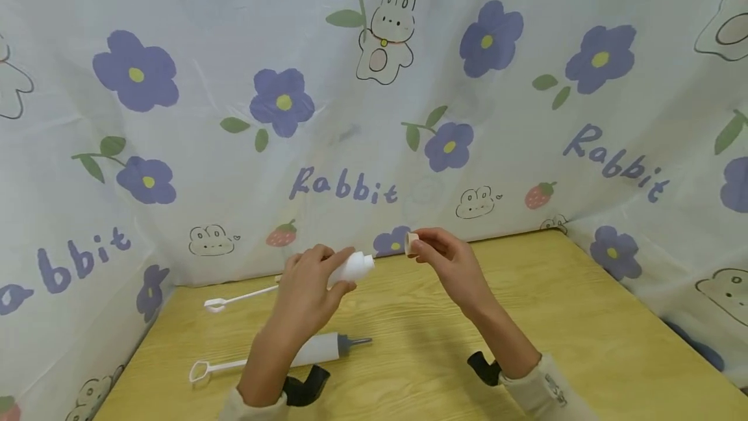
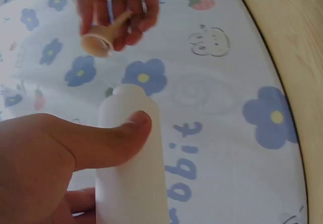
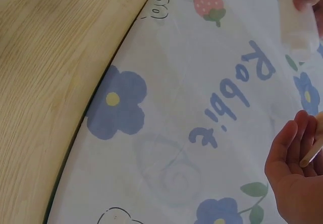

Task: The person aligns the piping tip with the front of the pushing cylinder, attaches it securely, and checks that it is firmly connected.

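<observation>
My left hand (image 1: pixel 310 284) grips a white plastic bottle-like tube (image 2: pixel 132 158) with a stepped, narrow neck, its thumb lying along the side. The neck points toward my right hand (image 1: pixel 452 265). That hand pinches a beige nozzle cap (image 1: pixel 411 243), wide at one end with a thin spout (image 3: pixel 312 153) running toward the palm. Cap and neck are apart, with a gap between them. A white rod with a loop handle (image 1: pixel 215 305) emerges from behind the left hand; whether it joins the held tube I cannot tell.
On the wooden table (image 1: pixel 526 297) lies another white tube (image 1: pixel 318 349) with a grey nozzle (image 1: pixel 353 342) and a white loop-handled rod (image 1: pixel 201 371), partly behind the left forearm. A printed rabbit-and-flower sheet (image 1: pixel 222 38) rises along the back and sides. Black wrist mounts (image 1: pixel 306 385) sit by both sleeves.
</observation>
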Available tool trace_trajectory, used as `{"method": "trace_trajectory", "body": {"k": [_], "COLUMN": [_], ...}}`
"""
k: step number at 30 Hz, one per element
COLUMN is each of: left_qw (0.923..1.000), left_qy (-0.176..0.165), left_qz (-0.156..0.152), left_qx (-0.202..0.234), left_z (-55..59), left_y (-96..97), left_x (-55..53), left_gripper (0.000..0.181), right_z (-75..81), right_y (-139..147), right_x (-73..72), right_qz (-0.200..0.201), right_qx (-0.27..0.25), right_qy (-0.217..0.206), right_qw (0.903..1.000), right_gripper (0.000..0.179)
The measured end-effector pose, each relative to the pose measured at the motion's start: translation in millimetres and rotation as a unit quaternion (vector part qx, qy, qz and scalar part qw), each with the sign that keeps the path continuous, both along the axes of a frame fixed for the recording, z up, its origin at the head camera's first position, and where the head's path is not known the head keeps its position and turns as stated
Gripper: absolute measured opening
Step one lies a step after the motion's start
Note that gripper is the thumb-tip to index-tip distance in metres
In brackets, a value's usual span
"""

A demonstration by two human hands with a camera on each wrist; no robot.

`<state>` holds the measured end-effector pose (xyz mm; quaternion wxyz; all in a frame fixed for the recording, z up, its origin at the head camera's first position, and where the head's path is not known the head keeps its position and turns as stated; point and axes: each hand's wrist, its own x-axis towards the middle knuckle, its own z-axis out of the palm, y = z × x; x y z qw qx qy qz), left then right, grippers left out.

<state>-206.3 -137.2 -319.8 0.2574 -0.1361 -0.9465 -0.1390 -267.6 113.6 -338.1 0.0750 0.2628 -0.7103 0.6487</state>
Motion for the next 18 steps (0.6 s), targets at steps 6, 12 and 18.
{"method": "trace_trajectory", "body": {"k": [6, 12, 18], "left_qw": [0.9993, 0.9983, 0.998], "left_qy": [0.033, 0.053, 0.057], "left_qz": [0.019, 0.021, 0.014], "left_qx": [0.0, -0.014, -0.024], "left_z": [3.0, 11.4, 15.5], "left_y": [-0.3, -1.0, 2.5], "left_x": [16.4, 17.6, 21.2], "left_gripper": [0.056, 0.057, 0.057], "right_z": [-4.9, -9.1, -6.2], "right_y": [-8, -9, -13], "right_x": [2.0, 1.9, 6.2], "right_qz": [0.013, 0.015, 0.021], "right_qx": [0.018, 0.05, 0.057], "right_qy": [-0.005, -0.014, -0.014], "right_qw": [0.9997, 0.9985, 0.9981], "right_gripper": [0.033, 0.034, 0.035]}}
